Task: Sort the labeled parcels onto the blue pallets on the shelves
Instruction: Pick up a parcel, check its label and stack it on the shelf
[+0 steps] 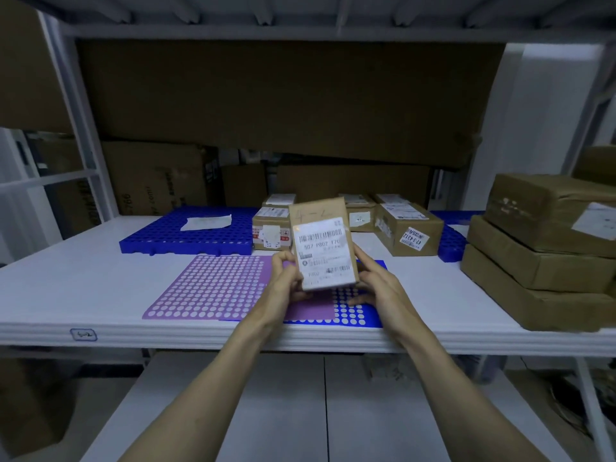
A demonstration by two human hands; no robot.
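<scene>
Small cardboard parcel (322, 243) upright, pinched by lower side edges: my left hand (289, 281), my right hand (376, 288). Seems light, stiff; taped faces likely slick. Edge grip suits.

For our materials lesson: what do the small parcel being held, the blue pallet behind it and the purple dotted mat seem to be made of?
Small brown parcel: seemingly matte cardboard, with a glossy white paper label. Blue grid pallet: probably moulded plastic, given its uniform colour and regular grid of holes. Purple perforated mat: thin, flat sheet, perhaps plastic or rubber; I cannot tell which.
</scene>
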